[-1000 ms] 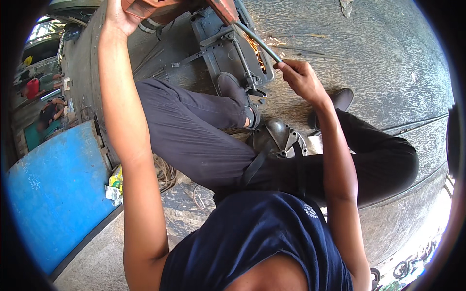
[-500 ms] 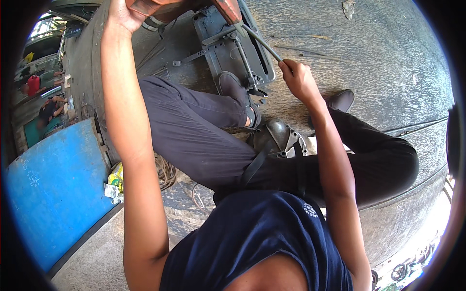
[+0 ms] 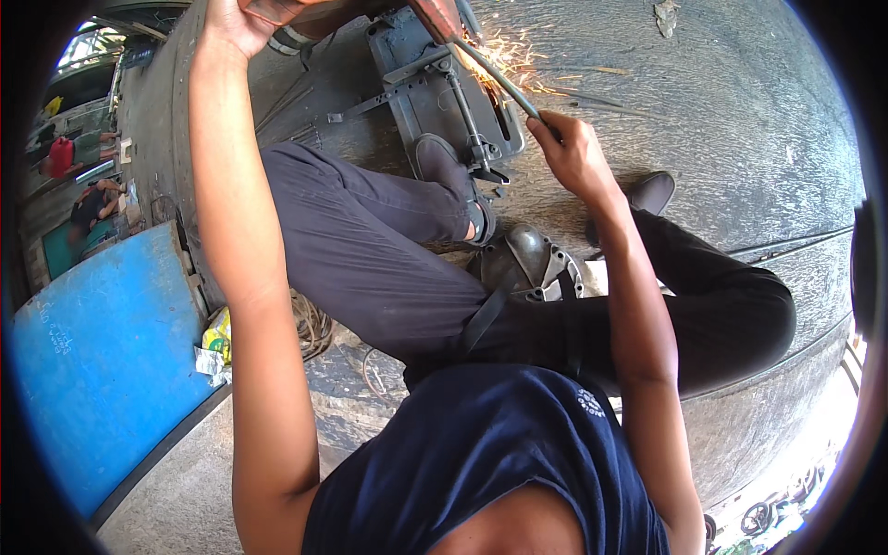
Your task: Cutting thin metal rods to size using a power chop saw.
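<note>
At the top edge, my left hand (image 3: 239, 26) is closed on the orange-red handle (image 3: 277, 9) of a cut-off saw; the frame's edge cuts off part of the saw. Its red blade guard (image 3: 433, 17) slants down over a dark metal base (image 3: 421, 120) with a clamp screw (image 3: 462, 111). My right hand (image 3: 575, 153), fingers wrapped tight, holds a thin metal rod (image 3: 504, 83) by its near end. The rod's far end meets the saw under the guard, where orange sparks (image 3: 509, 55) spray to the right. The blade itself is hidden.
A dark metal casing (image 3: 532, 254) lies between my legs. Loose thin rods (image 3: 592, 100) rest on the floor at right. On the left stand a blue panel (image 3: 111, 361), a coil of rope (image 3: 313, 328) and a yellow packet (image 3: 218, 335). Other people (image 3: 92, 208) sit farther off.
Sparks now fly beside the blade guard where none showed before. The guard and the far end of the rod have shifted slightly; my hands keep their grips.
</note>
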Demonstrator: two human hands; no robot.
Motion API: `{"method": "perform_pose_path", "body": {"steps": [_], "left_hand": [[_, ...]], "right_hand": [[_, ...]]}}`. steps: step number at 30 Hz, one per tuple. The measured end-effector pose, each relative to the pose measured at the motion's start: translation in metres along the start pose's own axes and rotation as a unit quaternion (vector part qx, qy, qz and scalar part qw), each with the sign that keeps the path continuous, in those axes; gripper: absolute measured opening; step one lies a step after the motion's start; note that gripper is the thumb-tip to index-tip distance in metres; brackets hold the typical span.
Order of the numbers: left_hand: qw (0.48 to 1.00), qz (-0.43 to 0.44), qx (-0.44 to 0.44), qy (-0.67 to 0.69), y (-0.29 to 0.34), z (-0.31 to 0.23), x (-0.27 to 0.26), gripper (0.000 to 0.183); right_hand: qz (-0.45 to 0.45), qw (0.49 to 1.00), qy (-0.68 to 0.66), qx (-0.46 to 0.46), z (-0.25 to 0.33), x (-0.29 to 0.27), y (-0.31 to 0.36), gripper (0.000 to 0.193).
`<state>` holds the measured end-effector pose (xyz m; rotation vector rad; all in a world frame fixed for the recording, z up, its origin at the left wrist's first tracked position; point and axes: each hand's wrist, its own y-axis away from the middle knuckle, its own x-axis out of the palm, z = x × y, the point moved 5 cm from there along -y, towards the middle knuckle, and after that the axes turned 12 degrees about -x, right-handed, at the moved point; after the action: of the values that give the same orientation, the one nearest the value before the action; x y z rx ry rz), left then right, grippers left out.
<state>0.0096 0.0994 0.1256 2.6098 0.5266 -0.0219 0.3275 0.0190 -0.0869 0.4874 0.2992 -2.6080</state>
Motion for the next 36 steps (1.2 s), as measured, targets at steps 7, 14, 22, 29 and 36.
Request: {"method": "perform_pose_path", "body": {"steps": [7,14,22,29,36], "left_hand": [[1.0,-0.012,0.009,0.005,0.0,-0.001,0.002,0.052],[1.0,0.012,-0.006,0.013,-0.005,0.0,-0.003,0.049],[1.0,-0.027,0.0,0.001,0.001,-0.001,0.001,0.049],[0.999,-0.042,0.009,0.003,0.006,0.0,0.003,0.048],[0.999,-0.031,-0.013,0.007,0.002,0.0,0.002,0.05]], "right_hand": [[0.098,0.982,-0.102,0.127,-0.008,0.001,0.005,0.042],[0.061,0.984,-0.096,0.139,-0.019,-0.001,0.003,0.048],[-0.026,0.999,0.025,-0.012,-0.014,0.008,0.001,0.03],[-0.007,0.999,0.018,-0.04,-0.006,0.005,0.0,0.028],[0.051,0.998,-0.02,0.037,-0.001,0.0,-0.001,0.036]]}}
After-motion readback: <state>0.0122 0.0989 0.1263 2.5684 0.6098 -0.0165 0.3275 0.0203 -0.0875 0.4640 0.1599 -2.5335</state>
